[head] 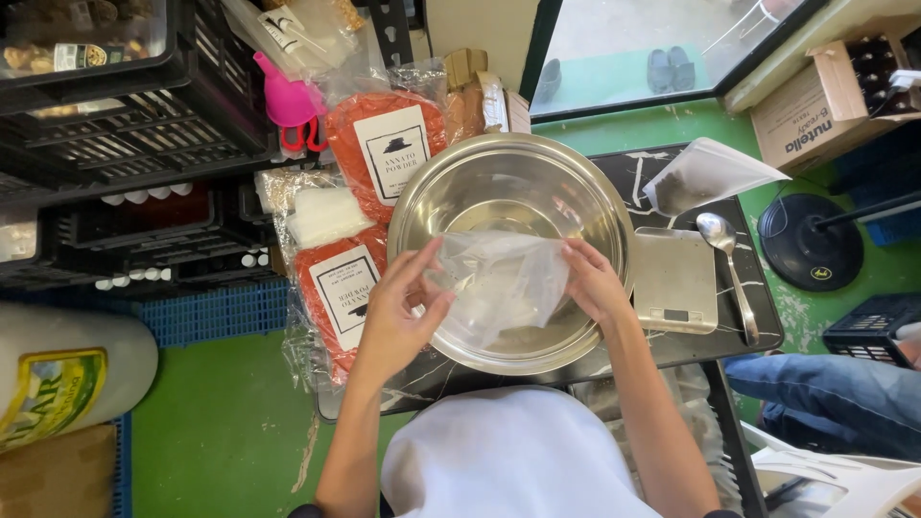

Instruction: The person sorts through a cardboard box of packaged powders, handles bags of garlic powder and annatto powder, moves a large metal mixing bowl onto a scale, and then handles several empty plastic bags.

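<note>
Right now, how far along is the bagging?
Done: one filled bag lies beyond the scale. In hand: left hand and right hand hold an empty clear bag over the empty steel bowl. Left: red powder packs sit unopened.

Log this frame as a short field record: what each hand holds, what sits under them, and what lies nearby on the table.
left hand: left hand grips one edge of the clear crumpled plastic bag
right hand: right hand grips the bag's other edge
under the hands: large round stainless steel bowl, with the bag held over it
right of bowl: flat silver kitchen scale, metal spoon, clear pouch of dark powder
left of bowl: labelled bags of orange-red powder
behind those bags: pink plastic funnel
surface: dark marble-patterned table
</note>
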